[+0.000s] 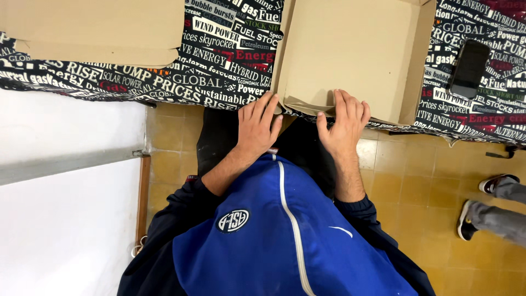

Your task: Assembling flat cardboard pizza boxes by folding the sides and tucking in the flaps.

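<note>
A packing workroom: flat brown cardboard sheets (pixel 93 27) left of an open brown cardboard box (pixel 356 49) on a cloth-covered counter (pixel 219 71), above a yellow tiled floor (pixel 416 186).

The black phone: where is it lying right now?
The black phone lies on the printed tablecloth at upper right of the head view, just right of the open cardboard box.

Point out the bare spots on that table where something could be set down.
Free cloth lies between the flat cardboard stack and the open box, and beside the phone. The near edge is crowded: left hand and right hand press the box's flap.
</note>
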